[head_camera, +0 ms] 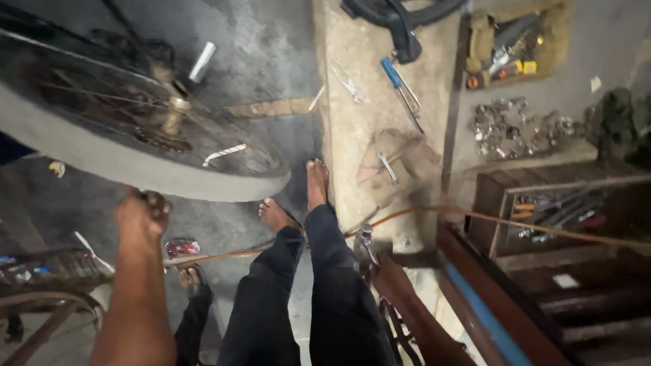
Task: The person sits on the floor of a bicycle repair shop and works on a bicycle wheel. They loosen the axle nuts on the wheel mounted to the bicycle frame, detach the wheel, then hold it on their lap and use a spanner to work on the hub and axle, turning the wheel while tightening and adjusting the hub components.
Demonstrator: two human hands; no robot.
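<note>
Left hand [142, 214] is closed around the rim edge of a bicycle wheel [132, 144], gripping the pale grey tyre from below where it comes nearest the person, while the right hand [384, 270] is clenched low beside the right knee on a small metal fitting [364, 242] at the end of an orange hose [440, 211] that trails off to the right across a wooden crate. Judging by this, the step in hand looks like steadying the wheel with one hand and bringing the hose end toward it with the other; the next move would call for turning the rim until the right spot faces up and lifting the fitting across the lap without letting the wheel swing. The wheel lies almost flat, tilted, at the upper left, held above the concrete floor [265, 51]; its tyre is smooth and light grey, its spokes and hub dark and rusty, with a shiny axle end sticking up near the hub. Bare feet [296, 196] in dark trousers stretch out just past its lower right edge. On a stone slab [356, 141] ahead lie a blue-handled screwdriver [394, 76] and pliers [348, 81], well apart from both hands.
</note>
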